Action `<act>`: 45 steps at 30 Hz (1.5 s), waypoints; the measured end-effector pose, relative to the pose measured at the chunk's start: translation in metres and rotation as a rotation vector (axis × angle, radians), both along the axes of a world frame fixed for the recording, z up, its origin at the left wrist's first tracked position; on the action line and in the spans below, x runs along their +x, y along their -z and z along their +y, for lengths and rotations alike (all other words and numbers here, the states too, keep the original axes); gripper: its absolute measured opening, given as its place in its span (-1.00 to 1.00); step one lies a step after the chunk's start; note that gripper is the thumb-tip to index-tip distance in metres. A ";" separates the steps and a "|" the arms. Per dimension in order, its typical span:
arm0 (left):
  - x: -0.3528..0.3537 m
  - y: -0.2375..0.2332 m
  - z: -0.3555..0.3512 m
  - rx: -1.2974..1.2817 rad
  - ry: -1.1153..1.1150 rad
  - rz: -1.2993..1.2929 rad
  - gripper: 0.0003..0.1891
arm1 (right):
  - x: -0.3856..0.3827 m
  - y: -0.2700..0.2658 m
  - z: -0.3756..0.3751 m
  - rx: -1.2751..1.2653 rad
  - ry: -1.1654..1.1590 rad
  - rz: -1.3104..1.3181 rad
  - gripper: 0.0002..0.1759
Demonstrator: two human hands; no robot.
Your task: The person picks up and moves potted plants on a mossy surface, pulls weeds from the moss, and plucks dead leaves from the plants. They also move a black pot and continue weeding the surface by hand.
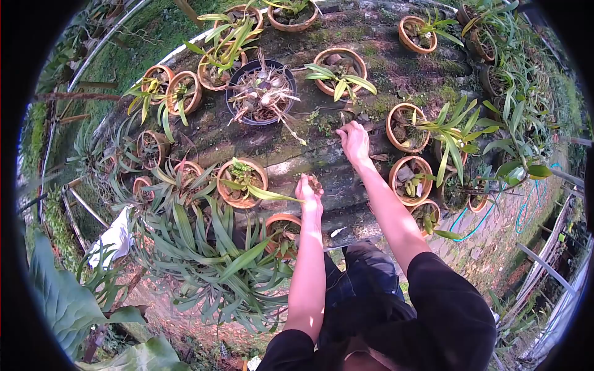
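My left hand (310, 190) is cupped closed around a clump of brown dry plant debris (315, 183), low over the mossy corrugated surface (322, 157). Beside it, a long green leaf reaches across from a clay pot (262, 195). My right hand (355, 143) is further forward, its fingers pinched together at the surface near small weeds (322, 123). Whatever is between those fingertips is too small to make out. Left of the right hand stands a black pot (231, 102) full of dry bulbs and roots; right of it is a clay pot (391, 131) with a leafy plant.
More clay pots with strap-leaved plants line both sides, including one (364, 62) ahead and another (401, 42) at the far right. Dense long leaves (210, 253) crowd the near left. A white cloth (112, 240) hangs at the left, and a teal hose (473, 230) lies on the right.
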State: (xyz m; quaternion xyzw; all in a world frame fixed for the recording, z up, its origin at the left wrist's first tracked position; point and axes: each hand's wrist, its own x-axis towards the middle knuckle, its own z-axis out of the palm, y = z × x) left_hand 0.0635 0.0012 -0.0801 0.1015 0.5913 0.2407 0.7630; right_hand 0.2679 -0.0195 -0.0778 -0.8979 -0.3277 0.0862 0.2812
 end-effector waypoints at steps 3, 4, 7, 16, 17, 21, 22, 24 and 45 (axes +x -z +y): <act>0.001 -0.001 0.003 -0.006 -0.014 0.003 -0.73 | -0.002 -0.005 0.005 0.083 0.027 0.124 -0.76; 0.001 0.000 0.003 -0.012 -0.020 0.005 -0.73 | -0.004 -0.009 0.007 0.105 0.022 0.178 -0.75; 0.001 0.005 0.002 -0.010 0.020 -0.008 -0.71 | -0.010 -0.004 0.022 -0.018 -0.103 0.076 -0.73; -0.008 0.004 -0.002 0.027 0.085 -0.035 -0.67 | -0.023 -0.019 0.019 0.179 0.050 0.240 -0.83; -0.005 0.004 -0.001 -0.001 0.060 -0.061 -0.64 | -0.030 -0.032 0.011 0.187 0.020 0.330 -0.83; 0.020 -0.027 0.011 -0.099 -0.011 -0.267 -0.51 | -0.058 -0.060 -0.021 0.150 -0.370 0.316 -0.82; 0.020 -0.019 0.011 -0.112 -0.024 -0.334 -0.51 | -0.061 -0.066 -0.027 0.156 -0.478 0.114 -0.83; 0.028 -0.012 0.010 -0.126 -0.109 -0.274 -0.61 | -0.061 -0.067 -0.024 0.207 -0.291 0.326 -0.84; 0.018 -0.002 0.016 0.041 -0.070 -0.127 -0.67 | -0.059 -0.050 -0.010 0.082 -0.282 0.251 -0.82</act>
